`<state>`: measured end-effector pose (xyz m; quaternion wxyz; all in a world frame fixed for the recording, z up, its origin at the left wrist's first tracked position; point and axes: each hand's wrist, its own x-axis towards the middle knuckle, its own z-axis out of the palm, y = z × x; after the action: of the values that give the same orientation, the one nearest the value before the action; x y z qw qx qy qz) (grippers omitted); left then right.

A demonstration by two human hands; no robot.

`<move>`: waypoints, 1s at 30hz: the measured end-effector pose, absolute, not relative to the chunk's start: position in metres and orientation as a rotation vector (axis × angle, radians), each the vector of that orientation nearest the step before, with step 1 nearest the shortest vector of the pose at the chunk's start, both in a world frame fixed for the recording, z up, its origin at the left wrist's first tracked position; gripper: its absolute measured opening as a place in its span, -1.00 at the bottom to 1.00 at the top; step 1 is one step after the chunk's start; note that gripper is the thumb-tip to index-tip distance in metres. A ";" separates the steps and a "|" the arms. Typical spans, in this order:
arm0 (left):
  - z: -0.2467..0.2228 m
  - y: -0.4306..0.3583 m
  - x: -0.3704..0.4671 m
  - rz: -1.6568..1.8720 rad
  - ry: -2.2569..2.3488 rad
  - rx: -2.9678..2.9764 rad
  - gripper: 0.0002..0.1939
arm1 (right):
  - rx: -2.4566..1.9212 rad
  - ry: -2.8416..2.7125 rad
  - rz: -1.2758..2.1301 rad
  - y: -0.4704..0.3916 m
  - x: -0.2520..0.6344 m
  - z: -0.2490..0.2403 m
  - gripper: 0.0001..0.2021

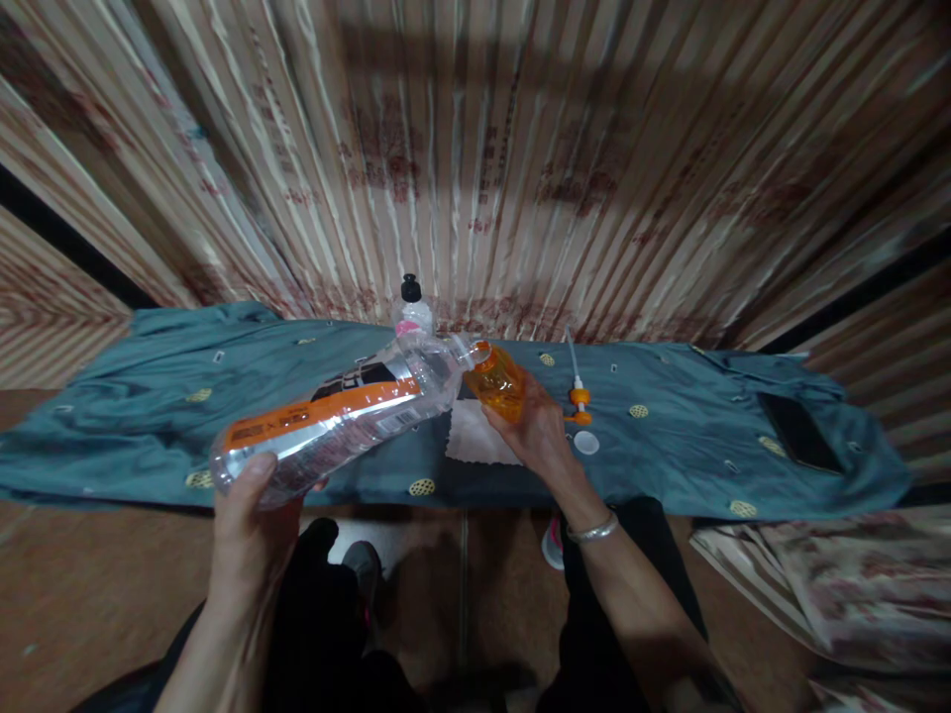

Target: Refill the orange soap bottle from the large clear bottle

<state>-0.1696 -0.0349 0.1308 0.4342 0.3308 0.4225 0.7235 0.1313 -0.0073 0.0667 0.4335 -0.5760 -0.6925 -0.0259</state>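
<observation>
My left hand (pixel 257 510) is closed around the base of a large clear plastic bottle (pixel 349 426) with an orange and silver label. The bottle is tilted, its open neck pointing right. In my right hand (pixel 541 426) is a small orange translucent bottle (pixel 499 384), tipped toward the left. The two mouths meet or nearly meet; whether they touch, I cannot tell. Right of my right hand lies an orange pump head (pixel 580 401) with a clear tube. Near it is a white round cap (pixel 586 443). A whitish cloth or paper (pixel 479 436) lies beneath the bottles.
A clear bottle with a black cap (pixel 411 297) stands at the back, partly hidden by the large bottle. A dark phone (pixel 798 433) lies on the right of the blue-green patterned cloth (pixel 669 396). Behind hangs a striped curtain (pixel 475 178).
</observation>
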 end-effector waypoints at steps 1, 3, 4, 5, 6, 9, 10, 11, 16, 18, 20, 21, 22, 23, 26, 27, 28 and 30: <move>0.131 -0.035 -0.170 1.802 1.052 0.824 -0.39 | -1.433 -1.725 -0.063 -0.007 0.131 0.067 -0.44; 0.131 -0.035 -0.170 1.798 1.050 0.825 -0.40 | -1.430 -1.722 -0.063 -0.008 0.131 0.067 -0.43; 0.131 -0.035 -0.169 1.794 1.048 0.827 -0.40 | -1.430 -1.720 -0.064 -0.008 0.131 0.067 -0.43; 0.132 -0.035 -0.169 1.791 1.046 0.829 -0.40 | -1.433 -1.721 -0.064 -0.008 0.131 0.067 -0.42; 0.132 -0.035 -0.169 1.789 1.043 0.831 -0.40 | -1.436 -1.722 -0.062 -0.007 0.131 0.067 -0.43; 0.132 -0.035 -0.170 1.787 1.041 0.836 -0.39 | -1.446 -1.718 -0.063 -0.007 0.131 0.066 -0.43; 0.131 -0.035 -0.170 1.785 1.042 0.838 -0.39 | -1.446 -1.715 -0.067 -0.007 0.131 0.065 -0.42; 0.131 -0.035 -0.170 1.784 1.043 0.840 -0.38 | -1.446 -1.714 -0.071 -0.007 0.132 0.064 -0.41; 0.131 -0.036 -0.169 1.780 1.041 0.854 -0.38 | -1.461 -1.716 -0.071 -0.007 0.132 0.062 -0.39; 0.132 -0.037 -0.169 1.779 1.038 0.857 -0.41 | -1.475 -1.710 -0.068 -0.007 0.132 0.063 -0.39; 0.132 -0.037 -0.168 1.776 1.039 0.853 -0.41 | -1.491 -1.703 -0.058 -0.007 0.132 0.064 -0.39; 0.132 -0.037 -0.168 1.774 1.043 0.849 -0.41 | -1.494 -1.701 -0.051 -0.007 0.131 0.065 -0.39; 0.132 -0.038 -0.168 1.774 1.049 0.844 -0.40 | -1.491 -1.701 -0.041 -0.008 0.131 0.065 -0.39; 0.132 -0.038 -0.169 1.774 1.057 0.836 -0.40 | -1.485 -1.702 -0.033 -0.008 0.131 0.065 -0.39; 0.131 -0.039 -0.169 1.773 1.078 0.810 -0.41 | -1.460 -1.688 -0.042 -0.008 0.130 0.064 -0.40; 0.130 -0.039 -0.170 1.770 1.083 0.803 -0.42 | -1.452 -1.672 -0.059 -0.008 0.130 0.063 -0.39; 0.129 -0.039 -0.170 1.769 1.086 0.797 -0.43 | -1.445 -1.660 -0.070 -0.008 0.130 0.062 -0.39; 0.128 -0.039 -0.170 1.764 1.093 0.788 -0.45 | -1.432 -1.646 -0.092 -0.008 0.129 0.060 -0.40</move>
<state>-0.1701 -0.0394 0.1282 0.4450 0.3179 0.4409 0.7117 0.1293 -0.0078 0.0601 0.4608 -0.5821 -0.6688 -0.0373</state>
